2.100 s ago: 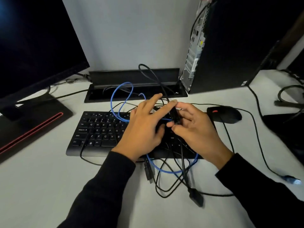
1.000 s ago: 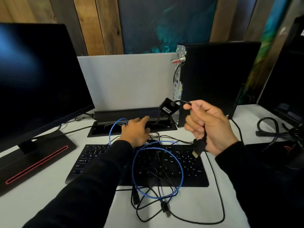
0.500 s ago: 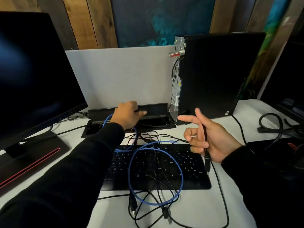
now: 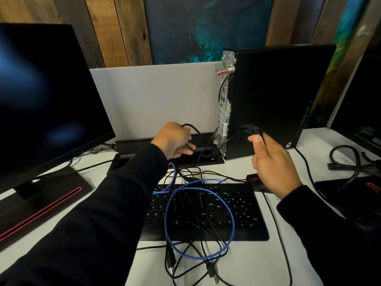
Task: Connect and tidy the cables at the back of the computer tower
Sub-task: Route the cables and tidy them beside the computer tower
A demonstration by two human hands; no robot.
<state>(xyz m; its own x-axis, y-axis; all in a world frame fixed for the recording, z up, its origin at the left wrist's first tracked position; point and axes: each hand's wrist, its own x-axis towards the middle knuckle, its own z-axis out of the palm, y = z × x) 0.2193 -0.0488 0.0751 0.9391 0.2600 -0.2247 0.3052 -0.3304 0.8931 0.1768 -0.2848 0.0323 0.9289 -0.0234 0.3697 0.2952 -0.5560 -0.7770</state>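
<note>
The black computer tower (image 4: 274, 96) stands at the back right, its metal rear panel (image 4: 225, 104) facing left. My left hand (image 4: 174, 140) is closed around a thick black cable (image 4: 190, 126) above the desk's cable tray (image 4: 162, 159). My right hand (image 4: 272, 162) pinches a thin black cable whose connector (image 4: 248, 127) sticks up just right of the rear panel. A blue network cable (image 4: 198, 219) loops over the black keyboard (image 4: 237, 215), tangled with several loose black cables (image 4: 193, 263).
A large dark monitor (image 4: 47, 100) on a red-striped base (image 4: 41, 203) fills the left. A black mouse (image 4: 254, 180) lies partly behind my right hand. Coiled black cables (image 4: 346, 159) and a second monitor base sit at the far right. A grey partition (image 4: 156, 100) backs the desk.
My left hand has risen from the cable tray holding a thick black cable. My right hand has lifted toward the tower, with the connector now upright above its fingers.
</note>
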